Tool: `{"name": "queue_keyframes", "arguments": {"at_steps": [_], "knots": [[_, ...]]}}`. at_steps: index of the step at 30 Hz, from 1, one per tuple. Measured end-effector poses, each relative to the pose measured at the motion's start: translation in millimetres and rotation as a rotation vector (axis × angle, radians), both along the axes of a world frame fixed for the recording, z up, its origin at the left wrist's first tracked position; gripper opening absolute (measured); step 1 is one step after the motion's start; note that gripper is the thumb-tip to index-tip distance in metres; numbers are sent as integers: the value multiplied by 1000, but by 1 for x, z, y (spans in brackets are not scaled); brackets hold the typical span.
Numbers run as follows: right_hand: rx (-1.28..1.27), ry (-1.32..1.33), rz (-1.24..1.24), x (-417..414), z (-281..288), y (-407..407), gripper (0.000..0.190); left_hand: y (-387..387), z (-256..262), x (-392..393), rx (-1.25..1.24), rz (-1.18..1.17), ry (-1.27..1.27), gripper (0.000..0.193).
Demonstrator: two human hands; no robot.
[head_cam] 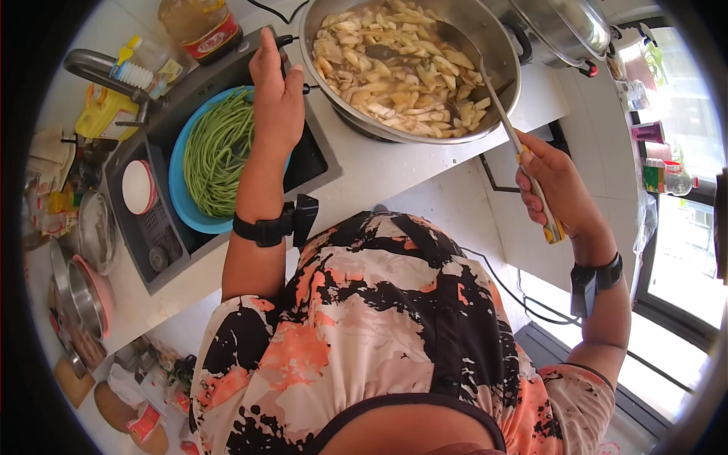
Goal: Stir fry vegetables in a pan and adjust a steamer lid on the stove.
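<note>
A large steel pan (pixel 506 105) holds pale chunks of food (pixel 392 85) in a brownish liquid. My right hand (pixel 549 179) grips the yellow-and-grey handle of a metal spatula (pixel 500 105), whose blade rests among the food at the pan's right side. At the pan's left, by its black side handle, my left hand (pixel 277 94) is raised with the thumb apart from the fingers and nothing seen in it; whether it touches the handle cannot be told. Beneath my left forearm, long green beans (pixel 216 159) lie coiled in a blue basin (pixel 177 170) in the sink.
A grey sink (pixel 327 182) with a faucet (pixel 94 60) and a side basket holding a white bowl (pixel 136 186) is at the left. Bottles, including a brown-liquid one (pixel 202 28), stand behind it. A lidded steel pot (pixel 560 28) stands right of the pan. Metal bowls (pixel 85 296) sit far left.
</note>
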State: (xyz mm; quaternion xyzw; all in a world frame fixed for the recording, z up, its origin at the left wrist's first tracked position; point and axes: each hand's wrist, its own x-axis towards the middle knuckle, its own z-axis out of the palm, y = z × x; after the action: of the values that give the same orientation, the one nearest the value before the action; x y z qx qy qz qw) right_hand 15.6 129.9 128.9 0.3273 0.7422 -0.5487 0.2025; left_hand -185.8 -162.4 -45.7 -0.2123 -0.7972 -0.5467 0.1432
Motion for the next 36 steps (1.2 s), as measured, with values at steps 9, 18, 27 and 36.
{"name": "queue_keyframes", "arguments": {"at_steps": [9,18,27,36], "knots": [[250,8,193,-9,7,4,42,3,0,1,14,-11,-12,67],[692,-151,431,25,128,22,47,-2,-2,-2,36,-11,6,62],[913,91,1031,-21,72,9,39,-5,-4,-2,24,19,-16,63],[741,-41,395,26,112,22,49,1,-7,-4,-20,37,61,65]]}}
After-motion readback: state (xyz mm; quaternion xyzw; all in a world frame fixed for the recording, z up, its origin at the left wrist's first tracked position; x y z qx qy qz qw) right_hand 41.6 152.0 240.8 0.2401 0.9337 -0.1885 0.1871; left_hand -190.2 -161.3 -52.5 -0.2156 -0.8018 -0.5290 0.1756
